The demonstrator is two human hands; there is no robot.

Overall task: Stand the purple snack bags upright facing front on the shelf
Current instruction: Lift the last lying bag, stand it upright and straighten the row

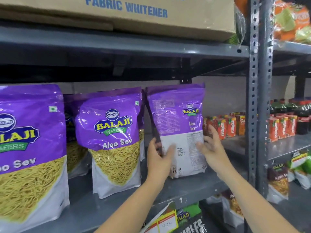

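Observation:
Three purple snack bags stand on the grey shelf [104, 209]. The left bag [28, 148] and the middle bag [114, 138] stand upright with their printed fronts toward me. The right bag [178, 125] stands upright with its back panel of small print toward me. My left hand [159, 158] grips its lower left edge, and my right hand [212, 147] holds its lower right edge. More purple bags [72, 128] stand behind the front row, mostly hidden.
A cardboard box [134, 15] lies on the shelf above. A perforated grey upright [254, 98] bounds the shelf on the right. Red juice cartons [225, 126] and dark bottles [296, 113] stand beyond it. Other snack bags [277, 180] fill the lower shelves.

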